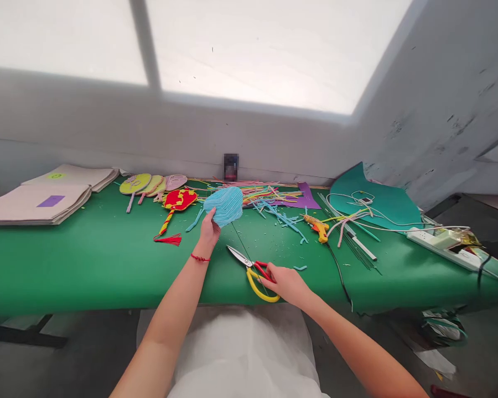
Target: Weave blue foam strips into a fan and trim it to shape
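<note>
My left hand (209,230) grips the lower edge of a light blue fan head (226,205) made of ridged pipe-cleaner rows. A thin dark wire (244,244) runs from its lower edge down across the scissors. My right hand (285,282) has its fingers closed at the red handle of the scissors (249,264), whose other handle is yellow. The blades point up and left, low over or on the table; I cannot tell whether they touch it. Left of the blue piece lies a red fan (181,200) with yellow trim, a striped handle and a red tassel (170,239).
Several pastel fans (136,185) lie at the back left beside stacked cardboard sheets (20,204). Behind my hands are loose pipe cleaners (269,192). To the right are a yellow glue gun (317,228), its cord, thin wires, a white-barrelled pen (364,247) and a power strip (440,246).
</note>
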A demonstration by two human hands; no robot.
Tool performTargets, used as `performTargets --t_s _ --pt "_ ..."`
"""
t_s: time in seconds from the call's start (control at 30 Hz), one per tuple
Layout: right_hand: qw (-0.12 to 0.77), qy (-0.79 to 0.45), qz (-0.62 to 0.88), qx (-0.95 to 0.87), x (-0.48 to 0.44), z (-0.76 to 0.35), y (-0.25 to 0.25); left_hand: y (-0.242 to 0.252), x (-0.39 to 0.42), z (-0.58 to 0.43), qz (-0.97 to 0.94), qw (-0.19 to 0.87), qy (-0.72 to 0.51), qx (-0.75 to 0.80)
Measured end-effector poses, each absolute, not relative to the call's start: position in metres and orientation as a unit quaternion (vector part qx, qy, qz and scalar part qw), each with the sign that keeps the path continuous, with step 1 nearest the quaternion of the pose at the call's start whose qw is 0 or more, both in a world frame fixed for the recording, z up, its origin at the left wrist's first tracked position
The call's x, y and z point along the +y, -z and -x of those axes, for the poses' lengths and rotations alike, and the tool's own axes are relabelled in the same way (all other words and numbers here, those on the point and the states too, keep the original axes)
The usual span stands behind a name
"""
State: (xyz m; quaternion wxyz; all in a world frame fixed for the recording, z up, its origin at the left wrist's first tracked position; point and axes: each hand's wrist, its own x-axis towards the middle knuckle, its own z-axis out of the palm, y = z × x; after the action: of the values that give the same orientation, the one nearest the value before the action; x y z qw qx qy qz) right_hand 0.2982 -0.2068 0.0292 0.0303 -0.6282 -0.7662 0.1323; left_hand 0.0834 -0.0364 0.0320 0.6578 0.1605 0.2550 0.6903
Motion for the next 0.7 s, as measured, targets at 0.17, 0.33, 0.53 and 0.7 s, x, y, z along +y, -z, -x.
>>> performTargets --t_s 0.17,0.33,0.53,0.7 --pt "0.03 -0.075 0.664 -0.743 -0.206 -0.353 -0.014 -0.028 -0.033 -0.083 -0.173 0.664 -0.686 0.242" --pt "0.002 -0.03 0.707 -0.707 -0.172 -0.413 -0.01 -0.024 -0.03 -0.083 -0.193 0.651 -0.691 0.248" --pt "-0.025 -0.006 0.721 -0.692 -0.104 -0.438 -0.016 -0.024 -0.031 -0.084 -0.204 0.655 -0.682 0.255" --pt "0.106 -0.056 0.741 -0.661 -0.069 -0.395 -0.038 -0.018 -0.027 -0.085 -0.227 0.657 -0.668 0.264"
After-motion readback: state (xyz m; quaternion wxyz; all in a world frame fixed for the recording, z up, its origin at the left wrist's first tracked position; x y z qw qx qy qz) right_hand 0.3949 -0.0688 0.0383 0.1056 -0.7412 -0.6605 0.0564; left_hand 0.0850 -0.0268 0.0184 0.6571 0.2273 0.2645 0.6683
